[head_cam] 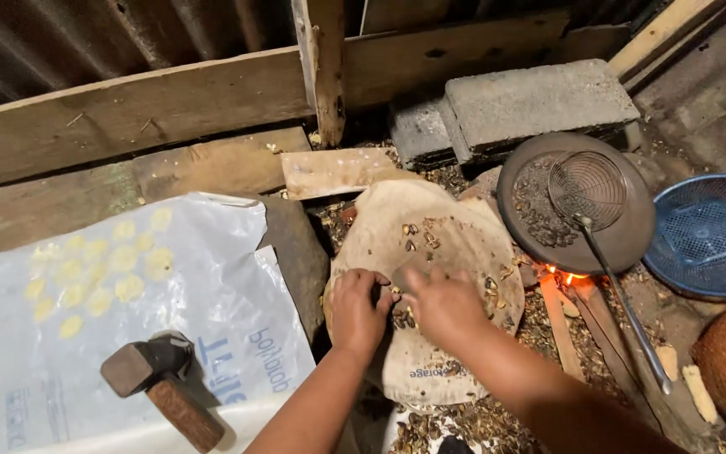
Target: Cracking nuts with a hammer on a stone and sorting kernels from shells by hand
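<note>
Hands both low over the near edge of the flat stone (430,244): left hand (358,308) and right hand (443,304) with fingers curled together, pinching at roasted nuts (402,318) there, away from the fire (566,275). Hammer (160,388) waits on the sack (111,303).

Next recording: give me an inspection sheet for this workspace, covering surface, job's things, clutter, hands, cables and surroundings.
Surface: round flat stone covered with worn sacking, on the ground.
Job's things: dark nuts or seeds piled on the stone between both hands.
Clutter: hammer lying on a white plastic sack; pale yellow discs spread on that sack; shell litter on the ground.
Hands: left hand and right hand both rest on the pile; grip hidden.
Cables: nothing seen.
Surroundings: pan with dark contents and a wire skimmer over a small fire; concrete blocks; blue basket; wooden planks.
</note>
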